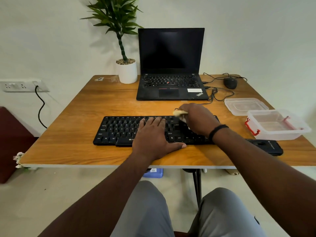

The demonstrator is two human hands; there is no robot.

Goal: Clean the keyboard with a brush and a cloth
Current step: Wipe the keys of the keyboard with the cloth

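A black keyboard [119, 130] lies across the middle of the wooden table [77, 151]. My left hand [152, 134] rests flat on its centre, fingers spread over the keys, thumb at the front edge. My right hand [198, 118] is over the keyboard's right part, closed around a pale wooden brush [178, 113]. The brush handle sticks out to the left of my fingers and is blurred; light bristles show below it against the keys. No cloth is visible.
An open black laptop [171, 65] stands behind the keyboard, with a potted plant [126, 71] to its left and a wired mouse [230, 82] to its right. A clear plastic box [277, 125] and its lid [244, 106] sit at right. A black phone [266, 146] lies near my right forearm.
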